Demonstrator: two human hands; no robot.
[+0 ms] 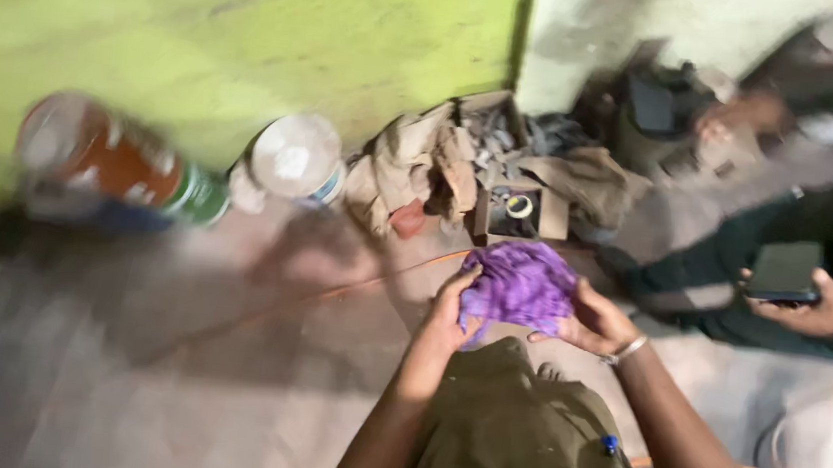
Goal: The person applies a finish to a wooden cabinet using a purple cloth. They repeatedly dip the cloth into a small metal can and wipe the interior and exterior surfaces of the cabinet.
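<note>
Green plaster wall (224, 26) fills the top left of my view, well above the purple cloth (517, 288), and it meets a paler wall at a dark vertical corner; below it the bare concrete floor (143, 371) spreads wide to the left of the cloth, the largest open stretch I can see, crossed only by a thin orange cord (372, 280); right of the cloth the room is tight, since another person sits there, their hand (812, 309) around a dark phone (785, 271). Just above the cloth lies a heap of tan rags (422, 169) with a small cardboard box (519, 213) holding a roll of tape; further left of the cloth stand a white-lidded tub (295, 158) and a blurred orange and green can (121, 168). The cloth itself sits bunched over my knee, between both hands; my left hand (450, 312) grips its left edge, fingers curled in, forearm rising steeply from below; my right hand (595, 320), a metal bangle at the wrist, cups its right side, thumb on top.
</note>
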